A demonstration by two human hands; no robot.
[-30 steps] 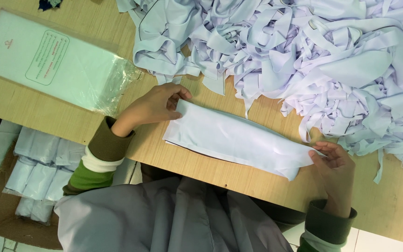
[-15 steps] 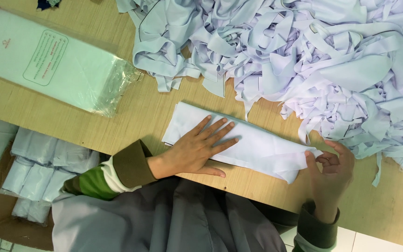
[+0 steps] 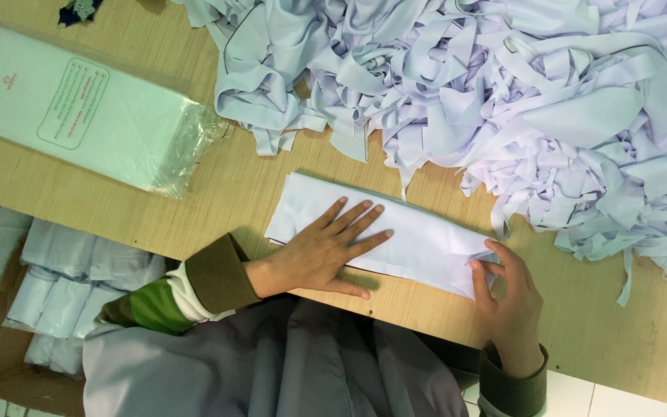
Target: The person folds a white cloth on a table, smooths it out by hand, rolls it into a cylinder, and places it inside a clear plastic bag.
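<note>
A folded white cloth [image 3: 418, 235] lies as a long flat strip on the wooden table [image 3: 241, 193]. My left hand [image 3: 326, 251] rests flat on its left half, fingers spread and pressing down. My right hand [image 3: 507, 297] pinches the cloth's right end between thumb and fingers and has it lifted and turned inward over the strip. Both wrists show dark cuffs, and the left sleeve has green and white bands.
A big heap of white cloth pieces and straps [image 3: 503, 100] fills the table's far right. A stack of clear plastic bags [image 3: 79, 108] lies at the far left. A cardboard box of packed white bundles [image 3: 63, 286] stands below the table's left edge.
My left hand left the cloth's left end and came down flat on the strip. My right hand slid left with the right end, so the strip now looks shorter.
</note>
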